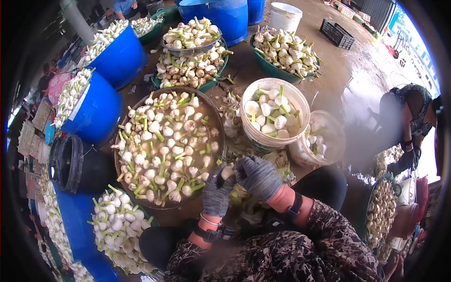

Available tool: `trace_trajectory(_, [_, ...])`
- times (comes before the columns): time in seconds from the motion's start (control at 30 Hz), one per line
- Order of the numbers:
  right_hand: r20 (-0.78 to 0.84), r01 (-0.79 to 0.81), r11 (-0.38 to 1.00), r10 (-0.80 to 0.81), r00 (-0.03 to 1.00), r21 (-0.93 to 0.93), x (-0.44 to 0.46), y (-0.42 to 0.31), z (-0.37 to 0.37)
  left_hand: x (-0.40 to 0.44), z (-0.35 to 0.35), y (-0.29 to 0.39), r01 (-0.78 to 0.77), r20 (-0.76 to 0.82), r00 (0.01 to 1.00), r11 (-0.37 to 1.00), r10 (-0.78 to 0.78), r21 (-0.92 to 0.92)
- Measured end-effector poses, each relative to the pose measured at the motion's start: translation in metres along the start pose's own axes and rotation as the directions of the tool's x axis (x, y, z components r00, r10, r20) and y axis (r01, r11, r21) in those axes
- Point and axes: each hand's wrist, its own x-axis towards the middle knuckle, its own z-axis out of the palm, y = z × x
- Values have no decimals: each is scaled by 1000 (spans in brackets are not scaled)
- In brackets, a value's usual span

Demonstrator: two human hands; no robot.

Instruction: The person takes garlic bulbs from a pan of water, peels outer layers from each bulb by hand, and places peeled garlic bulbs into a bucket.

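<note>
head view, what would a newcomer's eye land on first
The wide round basin left of centre, crowded with pale bulbs in murky water. Then, below centre, the grey-gloved left hand holding a single bulb, the right hand close beside it. Bright blue tubs stand out upper left.

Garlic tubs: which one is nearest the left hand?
The wide brown basin, right beside the left hand; the white buckets are narrower, the green tubs farther off.

the left hand point(217, 190) and right hand point(260, 177) partly hide a bulb point(228, 172); blur veils some floor point(364, 134).
</note>
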Motion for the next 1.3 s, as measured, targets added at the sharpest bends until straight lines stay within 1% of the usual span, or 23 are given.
trace_trajectory(0.07, [6, -31, 999, 31, 999, 9, -1, 1, 1, -2, 0, 11, 9, 29, 1000, 1000, -10, 24])
trace_trajectory(0.13, [154, -267, 943, 239, 959, 199, 1, 1, 2, 0, -6, 15, 9, 51, 999, 999, -11, 44])
trace_trajectory(0.17, [156, -268, 943, 240, 958, 198, 2, 4, 3, 1, -11, 14, -43, 90, 995, 999, 40, 33])
trace_trajectory(0.23, [467, -651, 575, 456, 758, 495, 4, 15, 6, 1, -15, 13, -94, 127, 988, 995, 91, 21])
trace_trajectory(0.27, [467, -651, 575, 455, 758, 496, 2, 26, 14, 1, -16, 13, -38, 175, 982, 984, 68, -171])
trace_trajectory(0.3, [308, -552, 715, 459, 834, 429, -1, 41, 26, 1, -17, 11, 30, 225, 973, 934, 55, -355])
trace_trajectory(0.33, [147, -449, 831, 425, 893, 328, 1, 43, 25, 1, -17, 9, 51, 229, 973, 922, 42, -385])
trace_trajectory(0.37, [102, -404, 906, 393, 914, 128, 4, 49, 19, 1, -18, 6, 72, 232, 972, 908, 29, -414])
trace_trajectory(0.4, [103, -402, 907, 391, 914, 128, 4, 52, 15, 1, -18, 4, 93, 236, 972, 892, 16, -442])
trace_trajectory(0.47, [0, -354, 935, 354, 935, 9, 9, 45, 2, 1, -19, 2, 310, 385, 922, 686, -47, -658])
trace_trajectory(0.53, [-4, -283, 957, 284, 959, 62, 13, 26, -14, 1, -22, 5, 246, 324, 944, 793, -65, -557])
trace_trajectory(0.6, [-26, 225, 973, -224, 974, 58, 20, 11, -22, 3, -24, 10, 224, 312, 943, 912, -114, -344])
trace_trajectory(0.67, [-23, 300, 949, -299, 954, 96, 17, 0, -23, 3, -20, 19, 219, 292, 944, 953, -153, -209])
trace_trajectory(0.73, [96, 348, 937, -348, 933, 12, 11, 1, -18, 1, -17, 26, 278, 309, 936, 890, -167, -362])
trace_trajectory(0.77, [47, 352, 935, -354, 934, 45, 11, 3, -13, 1, -17, 28, 297, 313, 934, 862, -173, -410])
trace_trajectory(0.87, [179, 239, 968, -250, 952, 78, 5, 2, -18, 2, -26, 17, 364, 438, 877, 867, -196, -341])
trace_trajectory(0.9, [178, 233, 969, -243, 953, 76, 4, 2, -18, 0, -26, 17, 328, 432, 882, 904, -189, -273])
trace_trajectory(1.07, [228, -201, 961, 156, 961, 188, -1, 2, 2, 6, -26, 25, 115, 506, 861, 988, -47, -105])
trace_trajectory(1.1, [225, -199, 962, 156, 962, 187, -2, 2, -1, 5, -24, 31, 170, 477, 873, 980, -104, -98])
trace_trajectory(1.17, [57, 71, 993, -76, 995, 89, -6, 0, -7, 6, -23, 30, 230, 446, 879, 969, -166, -93])
trace_trajectory(1.23, [87, -65, 992, 56, 995, 107, -9, 3, 2, 10, -21, 17, -147, 373, 928, 917, -3, 372])
trace_trajectory(1.27, [114, -198, 973, 184, 976, 120, -11, 9, 9, 9, -20, 18, -145, 378, 926, 918, -6, 370])
trace_trajectory(1.3, [199, -329, 925, 291, 936, 189, -16, 21, 22, 8, -18, 19, -320, 401, 906, 836, 133, 446])
